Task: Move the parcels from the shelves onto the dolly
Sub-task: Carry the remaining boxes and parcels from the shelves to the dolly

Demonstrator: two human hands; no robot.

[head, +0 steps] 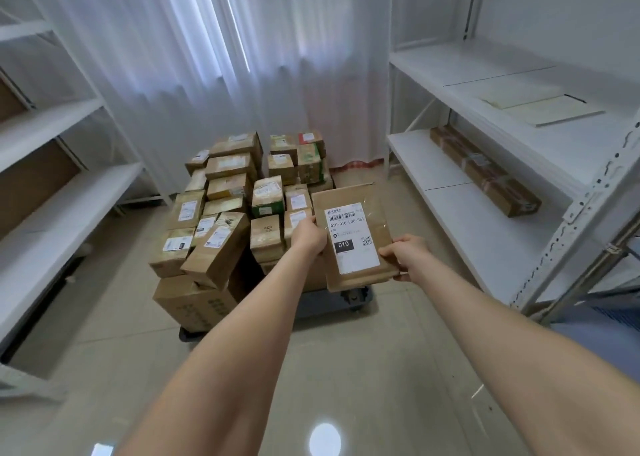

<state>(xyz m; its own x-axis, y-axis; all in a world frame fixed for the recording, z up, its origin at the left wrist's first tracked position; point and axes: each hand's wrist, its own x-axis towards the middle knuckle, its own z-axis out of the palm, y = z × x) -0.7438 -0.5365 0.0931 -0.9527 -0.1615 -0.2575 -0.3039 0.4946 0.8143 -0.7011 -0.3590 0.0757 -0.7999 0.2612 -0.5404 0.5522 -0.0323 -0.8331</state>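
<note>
Pale floor tiles are gleaming across the bottom of the frame, where both forearms are reaching forward. The left hand and right hand are each gripping a side edge of a flat cardboard parcel at centre right, over the near corner of the loaded dolly. It is looking light and fairly stiff, so edge grips should be serving well. Its label is reading "010-010-L30-551" and "010". Further right, a long taped parcel is lying on the lower shelf; white curtains are hanging across the top.
</note>
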